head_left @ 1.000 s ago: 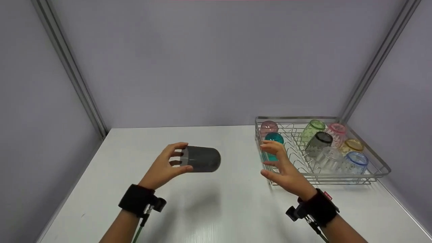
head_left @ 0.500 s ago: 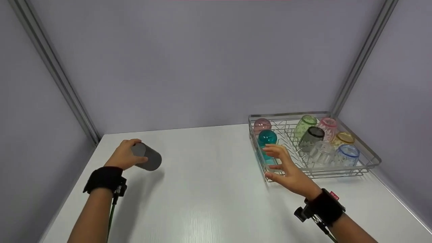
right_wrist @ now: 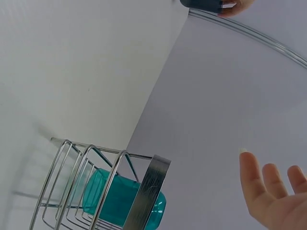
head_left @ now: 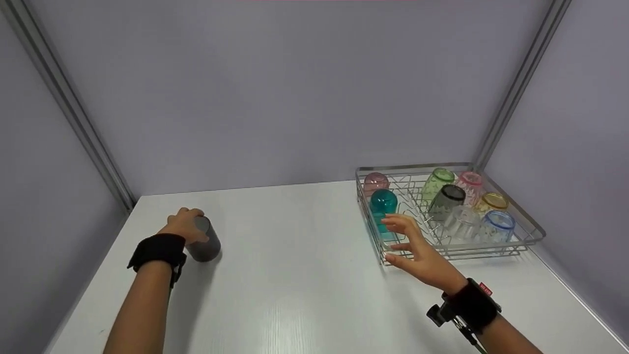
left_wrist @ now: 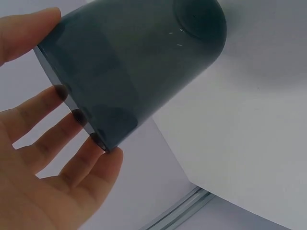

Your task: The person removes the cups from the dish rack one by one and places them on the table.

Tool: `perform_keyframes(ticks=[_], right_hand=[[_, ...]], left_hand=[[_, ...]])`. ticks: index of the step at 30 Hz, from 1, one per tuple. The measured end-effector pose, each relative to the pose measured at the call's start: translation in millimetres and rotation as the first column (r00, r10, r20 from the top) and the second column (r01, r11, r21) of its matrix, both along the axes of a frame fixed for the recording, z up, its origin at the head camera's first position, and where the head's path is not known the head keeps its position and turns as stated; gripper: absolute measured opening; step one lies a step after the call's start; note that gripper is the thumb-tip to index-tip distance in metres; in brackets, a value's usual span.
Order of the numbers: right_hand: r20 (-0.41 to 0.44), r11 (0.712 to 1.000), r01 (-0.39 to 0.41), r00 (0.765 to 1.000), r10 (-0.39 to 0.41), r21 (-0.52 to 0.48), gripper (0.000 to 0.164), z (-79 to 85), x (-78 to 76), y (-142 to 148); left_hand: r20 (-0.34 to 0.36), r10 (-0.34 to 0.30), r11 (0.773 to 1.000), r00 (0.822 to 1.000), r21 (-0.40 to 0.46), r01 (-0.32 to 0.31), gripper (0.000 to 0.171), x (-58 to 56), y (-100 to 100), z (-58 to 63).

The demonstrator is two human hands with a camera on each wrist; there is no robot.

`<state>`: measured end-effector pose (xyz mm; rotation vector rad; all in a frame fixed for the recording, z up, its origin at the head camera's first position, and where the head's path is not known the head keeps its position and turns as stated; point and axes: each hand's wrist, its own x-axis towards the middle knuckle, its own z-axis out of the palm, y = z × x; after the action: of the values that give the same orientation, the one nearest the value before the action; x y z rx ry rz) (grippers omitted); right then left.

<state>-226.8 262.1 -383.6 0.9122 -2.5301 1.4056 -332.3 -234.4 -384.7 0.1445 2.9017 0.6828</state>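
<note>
My left hand (head_left: 183,227) is over the left part of the table, gripping a dark grey see-through cup (head_left: 208,246) by its rim. In the left wrist view, the thumb lies at one side of the cup (left_wrist: 139,57) and the fingertips (left_wrist: 112,160) at the other. The cup leans slightly, rim up and base down, close over the tabletop with its shadow right beside it. My right hand (head_left: 425,260) hangs with loosely curved fingers and holds nothing. It is in front of the wire rack's near left corner, nearest to a teal cup (head_left: 384,201).
The metal wire rack (head_left: 528,231) stands at the right on the white table (head_left: 285,255). It holds upside-down cups: a pink one (head_left: 376,182) behind the teal, plus several on the right side, including a blue-rimmed one (head_left: 499,227). Grey walls (head_left: 275,98) enclose the table.
My left hand has carried the grey cup from the middle to the left and lowered it, turning it from lying sideways to nearly upright. My right hand has hardly moved.
</note>
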Motion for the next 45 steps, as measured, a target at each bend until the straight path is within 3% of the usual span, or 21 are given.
perform_keyframes(ticks=[7, 15, 20, 25, 29, 33, 36, 38, 41, 45], right_hand=[[0.0, 1.0, -0.005, 1.0, 0.005, 0.004, 0.062, -2.5, -2.7, -2], [-0.023, 0.999, 0.036, 0.999, -0.035, 0.03, 0.062, 7.8, -10.4, 7], [-0.012, 0.998, 0.049, 0.999, -0.048, 0.051, 0.062, 19.5, -25.9, 8], [-0.007, 0.994, 0.054, 0.999, -0.053, 0.099, 0.059, 30.6, -52.7, 10], [0.014, 0.982, 0.086, 0.996, -0.089, 0.169, 0.059, 36.9, -79.1, 13], [0.025, 0.963, 0.115, 0.992, -0.125, 0.242, 0.06, 37.3, -103.9, 17], [0.021, 0.948, 0.142, 0.988, -0.154, 0.286, 0.063, 34.2, -120.4, 19], [0.034, 0.94, 0.154, 0.985, -0.172, 0.305, 0.065, 30.5, -129.9, 22], [0.064, 0.932, 0.173, 0.977, -0.203, 0.32, 0.067, 24.8, -142.0, 27], [0.056, 0.913, 0.211, 0.968, -0.245, 0.348, 0.067, 18.9, -156.1, 32]], left_hand=[[0.014, 0.014, 0.999, 1.0, -0.046, -0.013, 0.067, 3.0, -4, -1.6], [0.023, 0.001, 0.999, 1.0, -0.037, 0.0, 0.07, 2.0, 9, -7.1], [0.011, 0.0, 1.0, 1.0, -0.027, 0.0, 0.072, -0.6, 10, -11.4], [-0.103, 0.024, 1.0, 0.994, 0.001, -0.024, 0.075, 4.7, 14, -10.8], [-0.281, 0.017, 1.0, 0.96, 0.0, -0.018, 0.068, 19.8, 27, -7.1], [-0.45, -0.027, 0.999, 0.893, -0.041, 0.01, 0.062, 39.8, 40, -8.4], [-0.536, -0.054, 0.998, 0.843, -0.049, 0.033, 0.061, 56.0, 48, -11.5], [-0.571, -0.07, 0.997, 0.818, -0.05, 0.05, 0.061, 67.4, 55, -14.1], [-0.589, -0.096, 0.995, 0.802, -0.054, 0.08, 0.063, 82.4, 66, -17.6], [-0.58, -0.102, 0.994, 0.808, -0.022, 0.11, 0.064, 97.5, 84, -20.3]])
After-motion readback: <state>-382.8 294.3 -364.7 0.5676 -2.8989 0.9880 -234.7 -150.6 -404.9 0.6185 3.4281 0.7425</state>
